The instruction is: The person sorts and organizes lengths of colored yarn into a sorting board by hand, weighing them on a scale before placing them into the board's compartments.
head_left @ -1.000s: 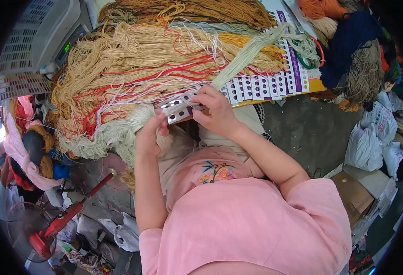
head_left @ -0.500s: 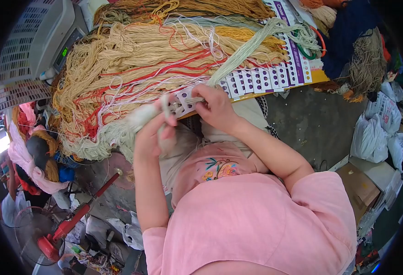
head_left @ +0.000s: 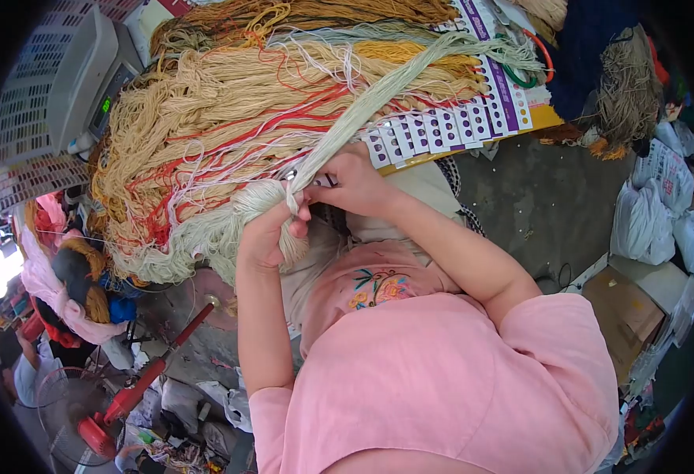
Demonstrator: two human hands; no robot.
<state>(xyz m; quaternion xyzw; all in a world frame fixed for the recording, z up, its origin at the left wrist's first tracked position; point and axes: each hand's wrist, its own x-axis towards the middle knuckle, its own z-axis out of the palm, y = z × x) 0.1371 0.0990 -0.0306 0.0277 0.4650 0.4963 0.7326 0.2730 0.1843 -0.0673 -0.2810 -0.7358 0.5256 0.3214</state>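
Observation:
A long skein of pale green thread (head_left: 362, 107) runs from the far right of the table down to my hands. My left hand (head_left: 264, 237) is closed round its gathered near end, where a strand wraps across the bundle and a tuft hangs below the fingers. Close beside it, my right hand (head_left: 352, 182) is closed at the skein, its fingertips bent inward; what exactly they pinch is partly hidden. A small piece of a hole-punched card (head_left: 325, 181) shows between the right fingers and thumb. Beige thread hanks (head_left: 197, 95) with red and white strands spread behind my hands.
White cards with holes (head_left: 441, 130) line the table's near edge. A scale (head_left: 98, 79) and a plastic basket (head_left: 23, 103) stand at left. A red fan (head_left: 137, 387) is at lower left. White bags (head_left: 639, 221) and a cardboard box (head_left: 619, 308) lie at right.
The skein now slants down into my hands, its near part farther left than before. My left hand, blurred before, is now steady round the bundle. My right hand has shifted slightly left and down.

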